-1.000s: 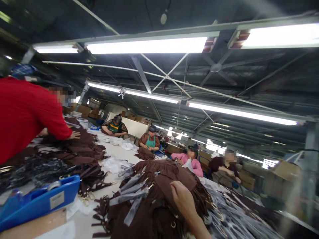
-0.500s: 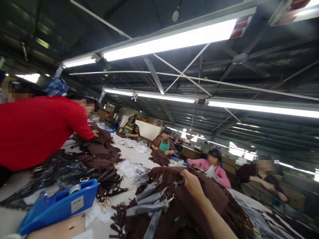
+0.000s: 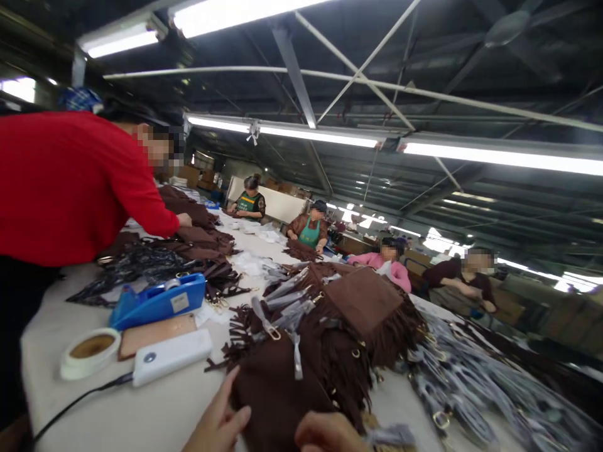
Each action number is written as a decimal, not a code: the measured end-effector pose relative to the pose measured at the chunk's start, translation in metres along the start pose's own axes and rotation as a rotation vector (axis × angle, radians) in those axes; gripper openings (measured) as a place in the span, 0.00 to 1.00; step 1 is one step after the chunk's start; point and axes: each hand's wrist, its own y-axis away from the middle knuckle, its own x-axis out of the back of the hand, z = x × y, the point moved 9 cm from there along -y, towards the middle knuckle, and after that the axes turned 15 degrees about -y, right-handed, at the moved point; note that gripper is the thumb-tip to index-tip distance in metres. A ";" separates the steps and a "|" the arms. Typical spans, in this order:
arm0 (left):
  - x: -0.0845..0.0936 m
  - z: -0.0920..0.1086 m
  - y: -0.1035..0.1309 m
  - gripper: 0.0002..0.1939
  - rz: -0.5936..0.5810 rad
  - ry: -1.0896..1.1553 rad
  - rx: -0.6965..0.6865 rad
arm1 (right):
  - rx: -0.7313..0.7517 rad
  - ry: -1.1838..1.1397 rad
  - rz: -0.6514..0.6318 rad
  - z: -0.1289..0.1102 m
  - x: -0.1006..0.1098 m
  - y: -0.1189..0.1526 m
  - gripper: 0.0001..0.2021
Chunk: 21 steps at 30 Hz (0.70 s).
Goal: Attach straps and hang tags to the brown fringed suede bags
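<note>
A dark brown fringed bag (image 3: 280, 395) lies in front of me, partly cut off by the lower edge of the view. At its left edge is my left hand (image 3: 219, 417), fingers stretched and thumb apart, the thumb against the brown material. Over the bag's lower right part, my right hand (image 3: 332, 433) has curled fingers; whatever they hold is hidden. Behind it, more brown fringed bags are piled, with a brown flap (image 3: 365, 298) on top. Plastic-wrapped straps with a gold-coloured clasp (image 3: 272, 331) lie across the pile.
To the left are a blue tape dispenser (image 3: 157, 302), a tape roll (image 3: 90, 353), a phone-like pinkish slab (image 3: 155, 336) and a white device (image 3: 173, 356) with a black cable. Wrapped straps (image 3: 464, 376) spread rightward. A person in red (image 3: 80, 188) leans over the table; several others sit opposite.
My view has tilted downward. The hand that reached into the pile has drawn back, and both hands now show at the near bag. The person in red has shifted slightly.
</note>
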 end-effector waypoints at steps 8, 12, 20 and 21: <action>0.007 0.024 0.009 0.38 0.000 -0.185 -0.023 | -0.295 0.456 0.315 0.012 0.058 0.023 0.09; 0.015 0.054 0.018 0.23 0.100 -0.603 -0.195 | -0.286 0.476 0.333 0.024 0.045 0.023 0.14; 0.041 0.162 0.022 0.40 0.355 -0.764 -0.553 | 0.080 0.334 0.231 -0.048 0.040 0.043 0.09; 0.043 0.173 0.022 0.43 0.322 -0.739 -0.595 | 0.105 0.305 0.188 -0.053 0.038 0.049 0.08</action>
